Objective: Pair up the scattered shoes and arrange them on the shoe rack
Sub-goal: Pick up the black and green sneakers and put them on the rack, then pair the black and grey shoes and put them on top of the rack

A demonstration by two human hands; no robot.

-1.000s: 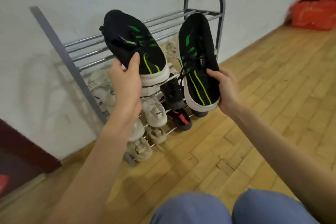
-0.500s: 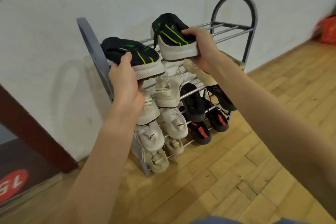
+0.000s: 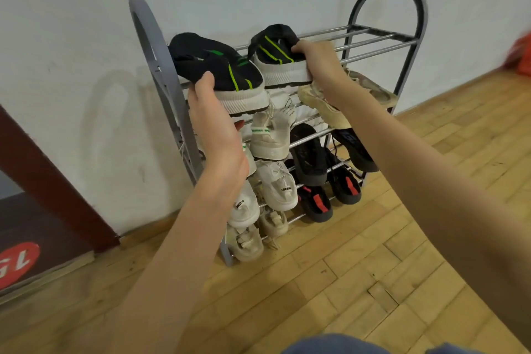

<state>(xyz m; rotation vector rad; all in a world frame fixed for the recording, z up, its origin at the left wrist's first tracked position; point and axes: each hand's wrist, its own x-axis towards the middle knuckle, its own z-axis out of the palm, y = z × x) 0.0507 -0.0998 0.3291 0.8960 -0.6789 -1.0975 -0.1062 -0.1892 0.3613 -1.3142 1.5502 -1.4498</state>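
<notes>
A grey metal shoe rack (image 3: 386, 37) stands against the white wall. My left hand (image 3: 214, 123) grips the heel of a black shoe with green stripes and a white sole (image 3: 218, 66) at the left end of the top tier. My right hand (image 3: 319, 62) holds its matching black shoe (image 3: 273, 47) by the heel, just to the right, over the top bars. Lower tiers hold white sneakers (image 3: 273, 132), beige shoes (image 3: 321, 103) and black shoes with red marks (image 3: 316, 204).
The right half of the top tier shows bare bars. Wooden parquet floor (image 3: 373, 267) spreads in front. A dark red door frame (image 3: 57, 181) and a mat lie at left. A red object (image 3: 521, 54) sits at the far right edge.
Both hands have carried the black shoes closer to the rack's top tier, now level and side by side. The view has moved nearer to the rack.
</notes>
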